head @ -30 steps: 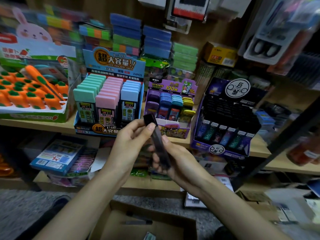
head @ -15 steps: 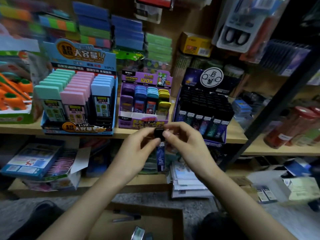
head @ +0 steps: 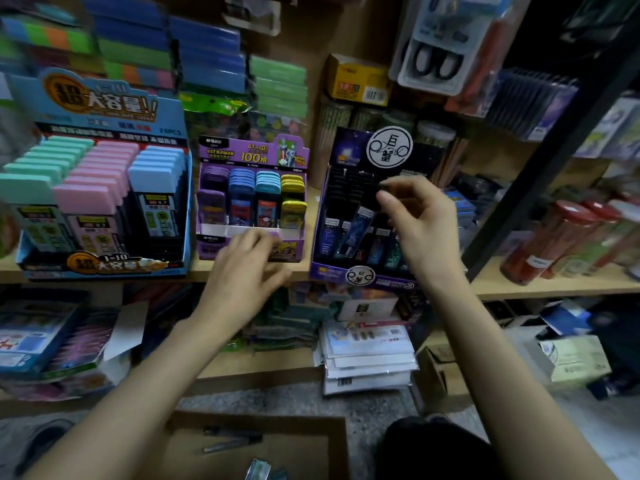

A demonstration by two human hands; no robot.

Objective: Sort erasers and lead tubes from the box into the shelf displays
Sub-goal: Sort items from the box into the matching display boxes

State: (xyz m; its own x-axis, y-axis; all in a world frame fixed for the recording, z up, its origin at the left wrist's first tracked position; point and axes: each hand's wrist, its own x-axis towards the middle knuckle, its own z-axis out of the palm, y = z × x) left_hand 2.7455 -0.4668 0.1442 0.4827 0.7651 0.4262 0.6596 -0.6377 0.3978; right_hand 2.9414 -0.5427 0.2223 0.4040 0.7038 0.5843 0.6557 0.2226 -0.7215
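My right hand pinches the black cap of a slim lead tube between thumb and forefinger. The tube hangs tilted, its lower end among the front row of tubes in the dark purple display on the shelf. My left hand hovers with loosely curled fingers in front of the purple display and holds nothing. Below, the cardboard box on the floor holds a few dark lead tubes.
A blue display of green, pink and blue-topped packs stands left on the wooden shelf. Red-capped tubes stand at right behind a black upright. Stacked packets lie on the lower shelf.
My left hand has let go of the tube and dropped left. My right hand has carried the tube up and right to the dark purple display.
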